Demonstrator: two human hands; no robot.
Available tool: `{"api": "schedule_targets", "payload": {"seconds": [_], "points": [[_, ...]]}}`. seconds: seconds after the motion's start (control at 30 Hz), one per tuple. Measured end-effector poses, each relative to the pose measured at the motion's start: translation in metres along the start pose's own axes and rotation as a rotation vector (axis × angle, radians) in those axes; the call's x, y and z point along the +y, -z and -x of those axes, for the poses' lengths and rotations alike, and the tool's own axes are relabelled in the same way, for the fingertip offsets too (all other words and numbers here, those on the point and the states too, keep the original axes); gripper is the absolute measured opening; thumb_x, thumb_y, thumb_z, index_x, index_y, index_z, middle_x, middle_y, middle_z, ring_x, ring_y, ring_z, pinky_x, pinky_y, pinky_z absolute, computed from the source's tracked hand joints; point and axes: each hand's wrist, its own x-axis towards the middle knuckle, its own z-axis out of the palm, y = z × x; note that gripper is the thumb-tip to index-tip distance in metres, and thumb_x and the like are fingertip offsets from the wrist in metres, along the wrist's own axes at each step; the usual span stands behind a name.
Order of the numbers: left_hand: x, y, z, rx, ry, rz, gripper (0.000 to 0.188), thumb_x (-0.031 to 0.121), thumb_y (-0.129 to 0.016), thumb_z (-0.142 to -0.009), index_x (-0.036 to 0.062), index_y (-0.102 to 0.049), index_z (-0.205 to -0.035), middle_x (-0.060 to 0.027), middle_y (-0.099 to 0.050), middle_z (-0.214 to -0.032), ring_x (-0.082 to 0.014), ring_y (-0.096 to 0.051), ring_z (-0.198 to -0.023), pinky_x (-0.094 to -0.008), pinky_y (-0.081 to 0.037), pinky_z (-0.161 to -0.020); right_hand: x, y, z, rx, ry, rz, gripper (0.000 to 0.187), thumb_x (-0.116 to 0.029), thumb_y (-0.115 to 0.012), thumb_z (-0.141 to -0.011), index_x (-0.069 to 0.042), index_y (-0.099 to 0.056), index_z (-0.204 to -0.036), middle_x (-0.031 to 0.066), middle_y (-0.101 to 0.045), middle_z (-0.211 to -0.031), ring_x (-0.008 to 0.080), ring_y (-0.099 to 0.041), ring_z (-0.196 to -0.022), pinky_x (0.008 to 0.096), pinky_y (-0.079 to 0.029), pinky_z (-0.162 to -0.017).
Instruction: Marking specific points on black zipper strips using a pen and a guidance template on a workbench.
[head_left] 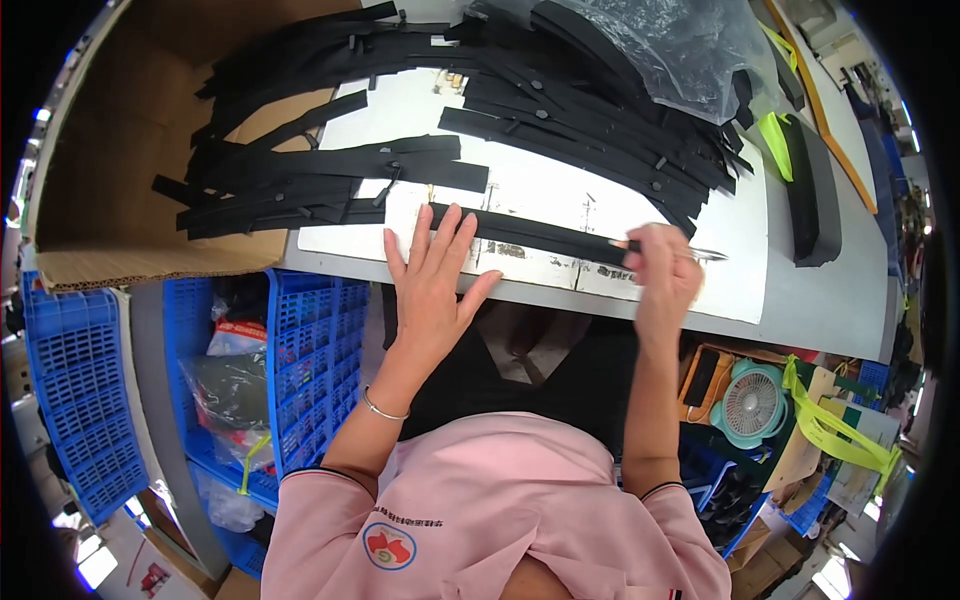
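Observation:
A long black fabric strip (540,233) lies across the white board (738,292) near the table's front edge. My left hand (432,285) rests flat on the strip's left part, fingers spread. At its right part, my right hand (664,272) is closed round a slim pen-like tool (708,255) with a silvery rear end; its pale front end points left over the strip. The fingers hide most of the tool, so its exact kind does not show. Beyond the hands lie piles of similar black strips (600,140) with small dark fittings on them.
An open cardboard box (110,150) stands at the left, strips reaching into it. Clear plastic wrap (680,50) lies at the back. A black padded piece (812,195) is at the right. Below the table are blue crates (320,360) and a teal fan (750,402).

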Motion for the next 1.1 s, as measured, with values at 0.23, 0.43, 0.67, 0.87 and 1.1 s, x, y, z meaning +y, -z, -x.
{"api": "schedule_targets", "payload": {"seconds": [0.23,0.43,0.67,0.87,1.1], "points": [[0.001,0.002,-0.004,0.003,0.001,0.035,0.067,0.041,-0.076,-0.091,0.009,-0.058,-0.147,-0.0105,-0.052,-0.156,-0.0334,-0.038,-0.152,-0.0593,-0.012,-0.126,0.007,-0.094,-0.006,-0.252,-0.051,-0.048,0.022,-0.016,-0.063,-0.105,0.001,-0.074,-0.098,0.0031,-0.068,-0.077,0.0062,-0.059,-0.067,0.0236,-0.045,-0.059],[-0.003,0.001,-0.001,0.013,0.003,0.048,0.066,0.042,-0.076,-0.092,0.011,-0.058,-0.148,-0.0091,-0.053,-0.156,-0.0317,-0.039,-0.152,-0.0555,-0.015,-0.126,0.025,-0.111,-0.005,-0.278,0.115,0.15,0.021,-0.018,-0.065,-0.103,0.001,-0.073,-0.099,0.0079,-0.07,-0.078,0.0141,-0.062,-0.063,0.0289,-0.048,-0.062],[-0.002,0.0,-0.001,0.048,-0.028,0.04,0.065,0.04,-0.076,-0.091,0.0082,-0.059,-0.144,-0.0092,-0.053,-0.154,-0.0323,-0.04,-0.15,-0.0591,-0.018,-0.124,0.031,-0.112,-0.005,-0.276,0.141,0.25,0.02,-0.019,-0.067,-0.103,-0.001,-0.074,-0.1,0.0091,-0.074,-0.085,0.0174,-0.066,-0.066,0.0301,-0.05,-0.063],[-0.003,0.0,-0.001,0.043,-0.024,0.014,0.065,0.041,-0.076,-0.091,0.0083,-0.059,-0.144,-0.0093,-0.053,-0.154,-0.0327,-0.04,-0.15,-0.0587,-0.017,-0.125,0.03,-0.112,-0.004,-0.265,0.152,0.22,0.02,-0.02,-0.068,-0.102,-0.001,-0.075,-0.099,0.0081,-0.075,-0.088,0.0183,-0.068,-0.067,0.0295,-0.051,-0.064],[-0.003,-0.002,-0.002,0.03,-0.022,0.004,0.065,0.042,-0.076,-0.091,0.0086,-0.059,-0.144,-0.0089,-0.053,-0.154,-0.032,-0.04,-0.15,-0.0581,-0.016,-0.125,0.03,-0.104,-0.004,-0.425,0.134,0.198,0.02,-0.012,-0.066,-0.102,0.005,-0.076,-0.097,0.0047,-0.074,-0.08,0.0094,-0.063,-0.066,0.0235,-0.05,-0.062]]}}
